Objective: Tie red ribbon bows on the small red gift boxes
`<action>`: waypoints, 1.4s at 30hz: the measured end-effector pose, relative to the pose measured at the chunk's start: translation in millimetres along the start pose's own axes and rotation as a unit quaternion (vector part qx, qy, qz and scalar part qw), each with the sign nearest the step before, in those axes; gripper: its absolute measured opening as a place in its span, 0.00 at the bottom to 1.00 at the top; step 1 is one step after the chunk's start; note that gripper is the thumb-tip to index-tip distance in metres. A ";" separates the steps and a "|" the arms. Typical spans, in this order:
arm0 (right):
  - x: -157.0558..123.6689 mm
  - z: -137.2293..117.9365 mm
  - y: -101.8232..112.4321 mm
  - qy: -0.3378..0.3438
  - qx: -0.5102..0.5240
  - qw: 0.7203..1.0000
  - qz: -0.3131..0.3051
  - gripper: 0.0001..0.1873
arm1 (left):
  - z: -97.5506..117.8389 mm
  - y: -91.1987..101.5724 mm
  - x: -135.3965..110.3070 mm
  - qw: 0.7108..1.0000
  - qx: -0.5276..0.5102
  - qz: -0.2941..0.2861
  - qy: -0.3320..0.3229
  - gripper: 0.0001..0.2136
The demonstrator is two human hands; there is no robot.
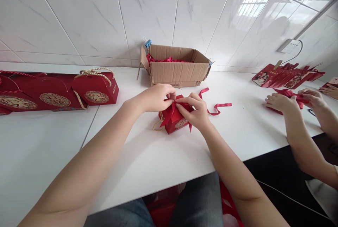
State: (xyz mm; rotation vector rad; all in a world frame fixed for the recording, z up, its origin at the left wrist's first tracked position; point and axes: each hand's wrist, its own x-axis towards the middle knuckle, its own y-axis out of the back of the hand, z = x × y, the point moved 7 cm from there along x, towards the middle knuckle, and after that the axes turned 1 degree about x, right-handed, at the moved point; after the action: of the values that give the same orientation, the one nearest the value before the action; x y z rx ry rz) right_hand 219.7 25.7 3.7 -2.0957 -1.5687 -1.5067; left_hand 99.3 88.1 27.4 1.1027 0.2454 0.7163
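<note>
A small red gift box [174, 124] with a gold emblem stands on the white table in front of me. A gold cord handle [157, 127] hangs at its left side. Red ribbon [169, 115] lies over the top of the box, and my two hands meet there. My left hand [161, 97] pinches the ribbon from the left. From the right, my right hand [194, 110] grips it between thumb and fingers. One loose ribbon end [218, 109] curls on the table beyond my right hand. My fingers partly hide the box top.
An open cardboard box [179, 73] holding red ribbon stands against the tiled wall. Red gift boxes [63, 91] line the left side. At right, a co-worker's hands [283, 102] handle another red box, with red photo bags [271, 75] behind. A power strip [289, 46] is on the wall.
</note>
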 end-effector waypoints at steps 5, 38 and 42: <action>0.7 -3.6 -0.8 0.027 -0.005 1.000 -0.012 0.06 | -2.5 -0.5 0.4 1.000 -0.013 0.004 0.005 0.05; -0.1 -1.7 -8.2 -0.007 0.025 0.990 -0.139 0.06 | -4.7 -7.4 5.3 0.987 -0.130 0.074 0.055 0.01; -0.2 -5.6 -5.5 0.017 0.021 0.990 -0.138 0.11 | -4.1 -5.2 4.5 0.983 -0.157 0.066 0.061 0.02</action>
State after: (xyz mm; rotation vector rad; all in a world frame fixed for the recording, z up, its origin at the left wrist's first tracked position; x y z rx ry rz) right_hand 211.9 24.7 3.9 -1.8823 -1.9250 -1.5630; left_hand 102.8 92.6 21.7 0.7796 0.1567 0.9090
